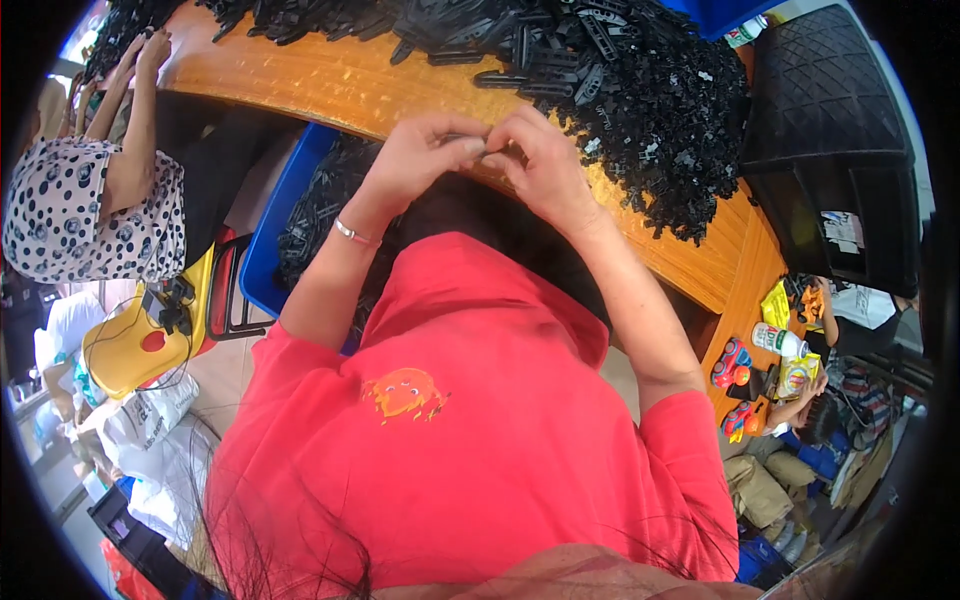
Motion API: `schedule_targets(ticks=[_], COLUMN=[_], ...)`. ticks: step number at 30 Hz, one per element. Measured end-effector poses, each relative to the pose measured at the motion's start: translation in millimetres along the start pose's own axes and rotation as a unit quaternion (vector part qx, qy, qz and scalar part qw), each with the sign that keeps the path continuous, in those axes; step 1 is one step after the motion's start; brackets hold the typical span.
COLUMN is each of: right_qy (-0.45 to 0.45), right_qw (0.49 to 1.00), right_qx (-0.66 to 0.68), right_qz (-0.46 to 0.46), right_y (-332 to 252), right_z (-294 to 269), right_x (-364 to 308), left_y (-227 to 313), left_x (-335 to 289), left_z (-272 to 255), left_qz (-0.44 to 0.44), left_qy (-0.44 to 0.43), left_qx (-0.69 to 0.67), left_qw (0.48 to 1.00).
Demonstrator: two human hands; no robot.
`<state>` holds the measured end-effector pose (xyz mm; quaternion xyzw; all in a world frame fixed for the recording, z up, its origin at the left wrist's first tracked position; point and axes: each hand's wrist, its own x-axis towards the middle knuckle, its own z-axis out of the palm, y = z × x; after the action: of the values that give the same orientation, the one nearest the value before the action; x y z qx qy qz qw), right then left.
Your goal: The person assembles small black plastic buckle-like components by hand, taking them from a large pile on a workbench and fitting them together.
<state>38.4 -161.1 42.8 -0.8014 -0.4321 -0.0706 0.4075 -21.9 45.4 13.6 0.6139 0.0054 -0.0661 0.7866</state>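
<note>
My left hand [412,168] and my right hand [548,168] meet over the near edge of the wooden table [300,75]. Thumbs and fingers of both are pinched together, fingertips almost touching. Whatever sits between them is tiny and mostly covered, so its kind cannot be made out. Just beyond my right hand lies a heap of small black plastic parts [660,140], with a few silvery glints in it. Longer black plastic pieces [480,35] are piled along the far side of the table.
Below the table edge at left stands a blue bin [262,255] holding black parts. A co-worker in a spotted top [95,215] sits farther left, near a yellow chair [130,350]. A large black container [830,110] stands right; toy cars [733,365] and bottles lie below it.
</note>
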Motion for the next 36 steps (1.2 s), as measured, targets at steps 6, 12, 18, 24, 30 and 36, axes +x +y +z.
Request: schedule_targets(ticks=[6,12,18,24,30,36], right_qy=[-0.086,-0.218,0.019,0.009,-0.12,-0.115], right_qw=[0.952,0.939,0.988,0.94,0.917,0.947], right_qx=[0.092,0.127,-0.061,-0.314,-0.361,-0.279], right_qz=[0.279,0.233,0.144,0.135,0.122,0.113], right_y=[-2.2,-27.1,13.5,53.2,63.7,59.9], right_z=[21.4,36.6,-2.5,-41.7,-42.4,-30.1], right_x=[-10.3,-8.8,-41.9,-30.7,-20.0,-20.3], left_y=[6.3,23.4,41.3,-3.2,-17.7,-2.3], left_x=[-22.9,-54.6,-38.0,72.5,109.7,90.7], left_z=[5.0,-30.5,-56.6,-15.1,2.0,-13.6], left_qz=[0.061,0.002,0.15,0.313,0.277,0.105], left_qy=[0.025,-0.006,0.059,0.128,0.134,0.162], left_qx=[0.21,0.37,0.517,0.548,0.57,0.625], left_qw=[0.975,0.929,0.841,0.765,0.762,0.756])
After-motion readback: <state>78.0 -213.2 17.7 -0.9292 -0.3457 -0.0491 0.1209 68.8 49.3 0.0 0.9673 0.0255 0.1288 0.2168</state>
